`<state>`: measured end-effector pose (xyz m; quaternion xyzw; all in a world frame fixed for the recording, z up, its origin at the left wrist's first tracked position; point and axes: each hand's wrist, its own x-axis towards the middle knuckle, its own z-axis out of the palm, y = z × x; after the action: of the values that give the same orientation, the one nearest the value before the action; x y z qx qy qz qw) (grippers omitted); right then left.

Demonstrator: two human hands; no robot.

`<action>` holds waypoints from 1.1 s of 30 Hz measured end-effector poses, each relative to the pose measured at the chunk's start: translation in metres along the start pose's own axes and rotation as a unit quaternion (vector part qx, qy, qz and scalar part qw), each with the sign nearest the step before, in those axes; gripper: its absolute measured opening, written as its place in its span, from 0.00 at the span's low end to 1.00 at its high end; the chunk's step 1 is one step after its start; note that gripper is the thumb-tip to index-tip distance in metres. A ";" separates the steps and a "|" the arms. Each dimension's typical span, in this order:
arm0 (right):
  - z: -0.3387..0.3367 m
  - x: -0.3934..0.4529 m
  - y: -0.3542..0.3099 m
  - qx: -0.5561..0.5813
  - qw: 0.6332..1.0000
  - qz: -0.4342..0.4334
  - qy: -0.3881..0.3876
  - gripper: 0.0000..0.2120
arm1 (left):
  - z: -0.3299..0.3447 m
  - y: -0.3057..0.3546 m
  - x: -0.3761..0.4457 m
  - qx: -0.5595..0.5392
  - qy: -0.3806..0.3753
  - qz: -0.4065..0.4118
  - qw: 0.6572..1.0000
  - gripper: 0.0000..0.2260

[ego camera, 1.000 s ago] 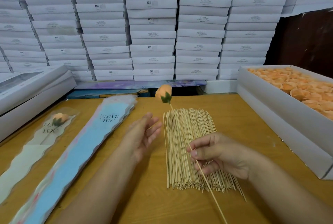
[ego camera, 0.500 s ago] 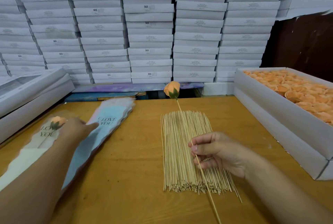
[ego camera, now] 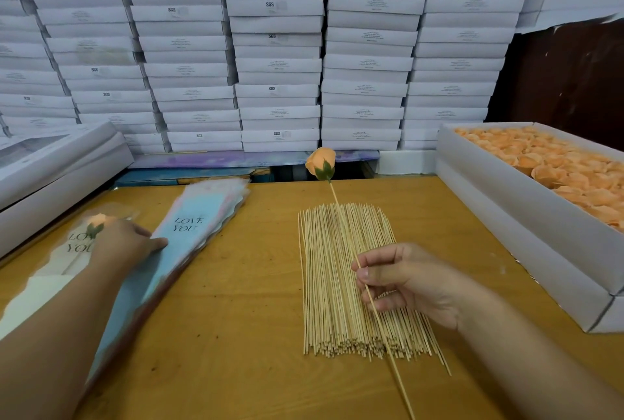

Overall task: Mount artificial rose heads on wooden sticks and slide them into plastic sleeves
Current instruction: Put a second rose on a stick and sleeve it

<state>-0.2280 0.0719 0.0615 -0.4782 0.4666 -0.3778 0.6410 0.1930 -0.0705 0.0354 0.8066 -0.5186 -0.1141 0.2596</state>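
Both hands are busy on the counter (ego camera: 236, 301). At about 4 o'clock the right hand (ego camera: 408, 281) pinches a thin wooden stick (ego camera: 374, 310) between thumb and curled fingers; the stick is tilted, and at its far end, near 12 o'clock, sits a peach rose head (ego camera: 320, 163) with green leaves under it. This hand is above a flat pile of bare sticks (ego camera: 337, 284) in the middle of the counter. At about 9 o'clock the left hand (ego camera: 126, 242) rests on the stack of plastic sleeves (ego camera: 199, 217), blue ones with the words "LOVE YOU"; I cannot tell if its fingers grip the top sleeve or only press it. Just beside this stack, further toward 9 o'clock, lies a finished sleeve (ego camera: 72, 247) with a rose inside. At 2 o'clock stands a white box (ego camera: 506, 217) full of peach rose heads (ego camera: 557, 166). Behind the counter, at 12 o'clock, white boxes (ego camera: 277, 48) are stacked high.
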 end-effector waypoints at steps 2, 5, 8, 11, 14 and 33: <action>0.000 0.000 0.000 -0.001 1.000 0.000 0.002 0.06 | 0.001 -0.002 0.002 -0.006 0.008 0.004 1.000 0.14; 0.000 0.001 0.000 -0.003 1.000 0.000 0.005 0.06 | 0.003 -0.005 0.002 -0.019 0.028 0.011 0.999 0.08; 0.000 0.001 0.001 -0.004 1.000 -0.001 0.006 0.07 | 0.004 -0.007 0.003 -0.018 0.029 0.014 0.999 0.09; -0.001 0.002 0.002 -0.003 1.000 -0.001 0.006 0.06 | 0.001 -0.008 0.004 0.002 0.034 0.025 0.999 0.08; 0.000 0.002 0.001 -0.003 1.000 -0.001 0.005 0.05 | -0.001 -0.010 0.003 0.032 0.050 0.053 0.997 0.10; -0.003 0.002 0.001 0.004 1.000 0.000 -0.012 0.08 | -0.011 0.066 -0.074 -0.193 -0.066 0.073 0.976 0.06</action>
<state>-0.2307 0.0697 0.0597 -0.4807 0.4570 -0.3737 0.6484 0.1151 -0.0226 0.0739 0.6920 -0.5601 -0.2458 0.3834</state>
